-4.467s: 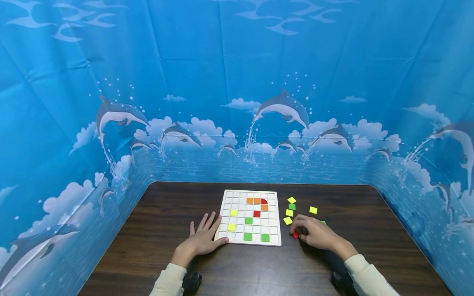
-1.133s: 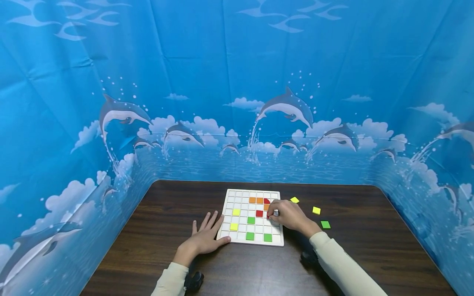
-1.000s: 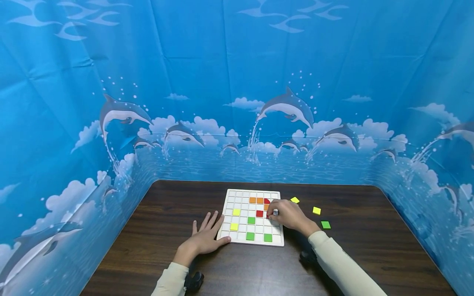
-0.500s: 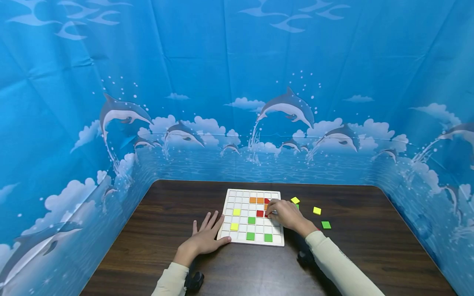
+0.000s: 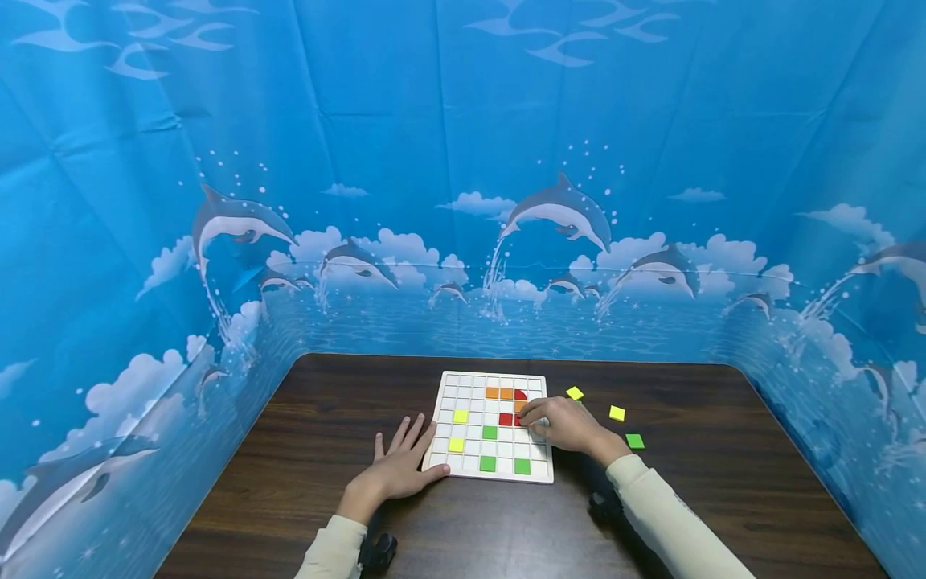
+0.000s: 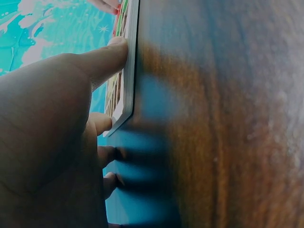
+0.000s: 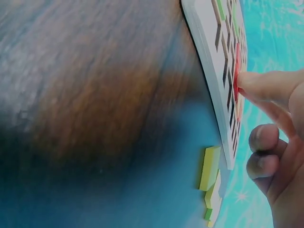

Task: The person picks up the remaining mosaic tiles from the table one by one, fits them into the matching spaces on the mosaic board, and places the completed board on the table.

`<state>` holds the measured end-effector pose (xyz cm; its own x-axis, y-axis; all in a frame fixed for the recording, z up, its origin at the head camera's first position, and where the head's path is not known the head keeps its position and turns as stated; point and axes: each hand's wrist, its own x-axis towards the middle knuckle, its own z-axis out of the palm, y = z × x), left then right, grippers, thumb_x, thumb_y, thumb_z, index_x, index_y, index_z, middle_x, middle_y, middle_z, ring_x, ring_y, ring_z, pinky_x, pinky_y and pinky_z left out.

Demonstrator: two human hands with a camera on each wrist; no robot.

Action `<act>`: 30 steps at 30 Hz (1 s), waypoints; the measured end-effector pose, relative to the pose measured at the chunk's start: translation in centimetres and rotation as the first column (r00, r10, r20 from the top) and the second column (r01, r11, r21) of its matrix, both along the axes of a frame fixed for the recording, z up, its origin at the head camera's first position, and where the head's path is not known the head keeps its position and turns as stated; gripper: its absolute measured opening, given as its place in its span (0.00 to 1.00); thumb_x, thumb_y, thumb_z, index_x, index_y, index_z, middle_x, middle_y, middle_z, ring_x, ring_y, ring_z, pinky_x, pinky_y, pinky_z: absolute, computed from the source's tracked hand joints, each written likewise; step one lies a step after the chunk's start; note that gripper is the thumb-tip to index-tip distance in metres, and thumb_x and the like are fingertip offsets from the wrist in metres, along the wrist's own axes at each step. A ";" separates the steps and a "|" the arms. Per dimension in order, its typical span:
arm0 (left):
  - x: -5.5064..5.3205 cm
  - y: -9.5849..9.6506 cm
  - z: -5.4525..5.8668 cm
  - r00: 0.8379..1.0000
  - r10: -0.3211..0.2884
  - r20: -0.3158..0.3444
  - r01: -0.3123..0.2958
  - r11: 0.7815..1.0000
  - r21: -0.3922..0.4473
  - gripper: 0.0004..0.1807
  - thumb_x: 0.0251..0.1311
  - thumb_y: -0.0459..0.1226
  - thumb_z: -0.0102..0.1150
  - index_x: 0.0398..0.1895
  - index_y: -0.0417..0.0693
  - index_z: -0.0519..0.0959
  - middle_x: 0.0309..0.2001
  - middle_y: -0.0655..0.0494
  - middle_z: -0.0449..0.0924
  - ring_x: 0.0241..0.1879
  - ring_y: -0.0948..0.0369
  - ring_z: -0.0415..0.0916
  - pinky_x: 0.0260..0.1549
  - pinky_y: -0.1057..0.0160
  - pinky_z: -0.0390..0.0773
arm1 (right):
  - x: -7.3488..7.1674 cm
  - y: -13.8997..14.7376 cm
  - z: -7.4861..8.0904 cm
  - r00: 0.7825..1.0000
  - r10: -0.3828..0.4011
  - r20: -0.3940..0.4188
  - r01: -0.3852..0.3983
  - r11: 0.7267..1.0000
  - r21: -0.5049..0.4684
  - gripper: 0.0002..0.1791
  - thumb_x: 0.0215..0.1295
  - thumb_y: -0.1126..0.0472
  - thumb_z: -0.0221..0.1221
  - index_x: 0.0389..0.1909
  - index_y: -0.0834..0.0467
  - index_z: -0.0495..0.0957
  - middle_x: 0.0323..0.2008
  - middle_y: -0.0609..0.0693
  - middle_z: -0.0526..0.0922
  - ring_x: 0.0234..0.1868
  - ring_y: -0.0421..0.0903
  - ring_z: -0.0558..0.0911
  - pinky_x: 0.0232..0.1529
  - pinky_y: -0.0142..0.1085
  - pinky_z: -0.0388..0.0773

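A white grid board (image 5: 470, 474) lies on the table with orange, red, yellow and green tiles in its cells. My left hand (image 5: 394, 473) rests spread at the board's left side, thumb on its near left corner and a fingertip along its edge. Over the board's right part, my right hand (image 5: 567, 425) has thumb and index fingertips at a red tile (image 7: 236, 85), its other fingers curled. That tile sits beside another red tile (image 5: 506, 420), below an orange tile (image 5: 520, 407). My right hand partly covers it in the head view.
Right of the board lie loose tiles: a yellow tile (image 5: 575, 393), another yellow tile (image 5: 617, 413) and a green tile (image 5: 634, 441). More loose yellow tiles (image 7: 210, 168) show in the right wrist view. A dolphin-print curtain (image 5: 463, 201) surrounds the dark wood table (image 5: 477, 531).
My right hand has carried a red tile from the table onto the board, then shifted it slightly left, against the other red tile. The left hand has stayed in place.
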<state>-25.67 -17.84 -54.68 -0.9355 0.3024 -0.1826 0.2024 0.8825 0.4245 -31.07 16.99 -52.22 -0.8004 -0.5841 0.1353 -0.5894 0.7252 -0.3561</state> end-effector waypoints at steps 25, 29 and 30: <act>-0.3 -0.3 -0.8 1.000 -0.013 -0.018 0.013 1.000 -0.001 0.54 0.68 0.74 0.49 0.89 0.59 0.49 0.89 0.49 0.38 0.88 0.44 0.31 0.76 0.22 0.26 | 0.6 -0.2 -0.4 0.996 -0.044 0.083 0.046 0.998 -0.030 0.12 0.71 0.61 0.69 0.53 0.54 0.91 0.62 0.49 0.86 0.65 0.54 0.84 0.65 0.57 0.81; -0.3 -0.3 -0.8 1.000 -0.009 -0.015 0.009 1.000 -0.009 0.54 0.69 0.73 0.50 0.89 0.59 0.49 0.89 0.50 0.38 0.88 0.45 0.31 0.76 0.23 0.27 | 0.5 -0.2 -0.4 0.996 -0.042 0.082 0.045 0.998 -0.038 0.12 0.71 0.60 0.69 0.53 0.53 0.91 0.62 0.49 0.86 0.65 0.54 0.84 0.65 0.57 0.81; -0.2 -0.3 -0.7 1.000 -0.008 -0.012 0.008 1.000 -0.007 0.53 0.69 0.73 0.50 0.89 0.59 0.49 0.89 0.50 0.38 0.88 0.45 0.30 0.76 0.23 0.26 | 0.6 -0.1 -0.4 0.996 -0.043 0.083 0.046 0.998 -0.043 0.12 0.72 0.60 0.69 0.53 0.52 0.91 0.62 0.48 0.87 0.65 0.54 0.84 0.65 0.57 0.81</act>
<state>-25.90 -18.15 -55.33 -0.9351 0.3091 -0.1733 0.2149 0.8835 0.4161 -30.51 16.85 -52.57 -0.8348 -0.5425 0.0933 -0.5244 0.7322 -0.4345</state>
